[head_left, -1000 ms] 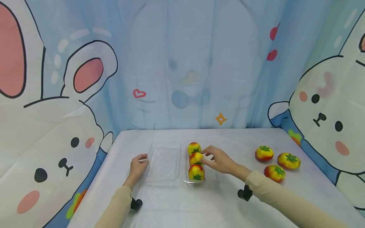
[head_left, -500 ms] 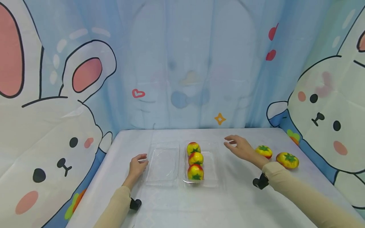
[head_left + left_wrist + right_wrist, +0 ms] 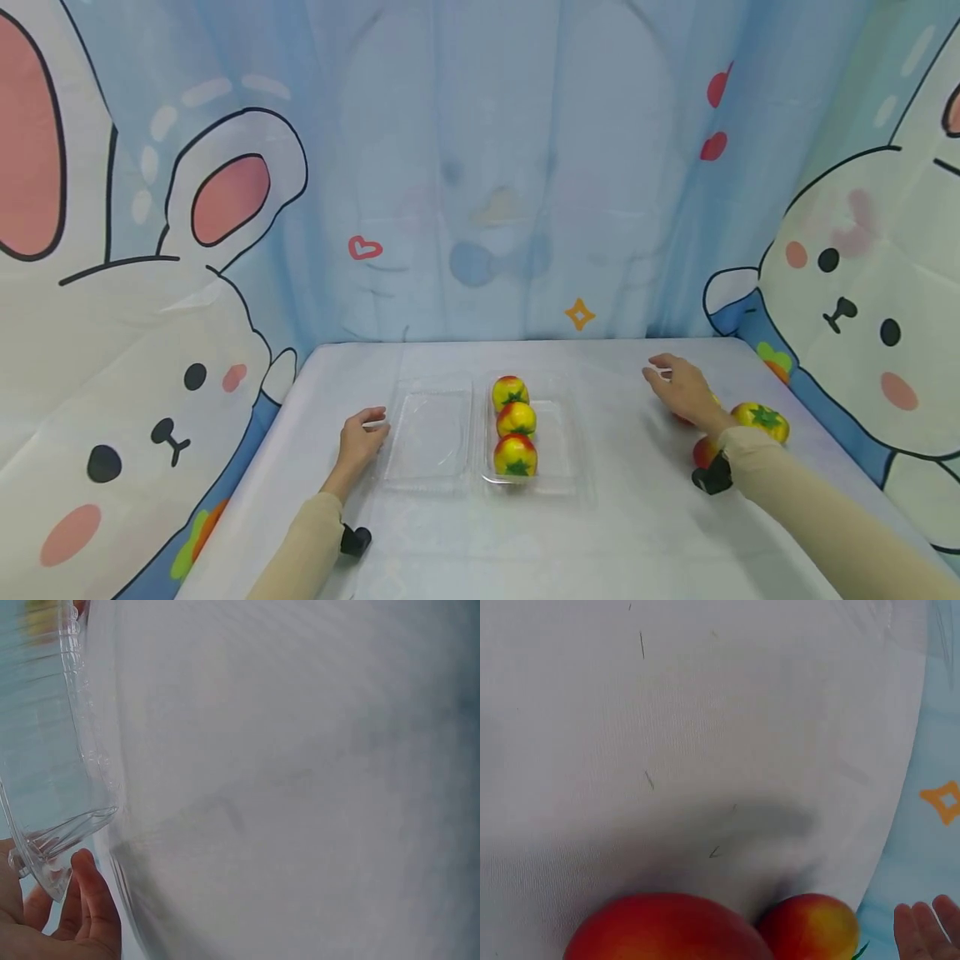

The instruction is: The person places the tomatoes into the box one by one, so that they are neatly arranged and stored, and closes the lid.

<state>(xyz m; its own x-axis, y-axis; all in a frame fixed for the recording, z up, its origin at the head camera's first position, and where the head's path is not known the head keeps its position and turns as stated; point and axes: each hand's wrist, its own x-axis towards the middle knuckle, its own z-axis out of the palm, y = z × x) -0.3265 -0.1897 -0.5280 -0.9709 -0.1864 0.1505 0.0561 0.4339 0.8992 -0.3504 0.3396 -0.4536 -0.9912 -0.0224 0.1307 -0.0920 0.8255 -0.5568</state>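
Head view has a white worktop [image 3: 525,550] with a clear plastic tray [image 3: 555,446] near its middle and a matching clear lid [image 3: 431,437] just to the left. Three red-and-yellow fruits [image 3: 516,419] stand in a row along the left side of the tray, the rest of its floor showing bare to the right. The left hand [image 3: 360,437] is at the lid's outer edge; left wrist view shows a plastic corner between thumb and fingers, though whether that grip pinches it, I cannot tell. Well to the right of the tray, the right hand [image 3: 684,390] hangs over the other fruits [image 3: 761,422], its grip wide and bare, fingers loosely bent. Hand and sleeve partly cover two of these; the third sits in view just beside the forearm. Right wrist view has the fingertips apart from two red fruits. Behind the worktop hangs a blue curtain [image 3: 510,125] printed with white rabbits.
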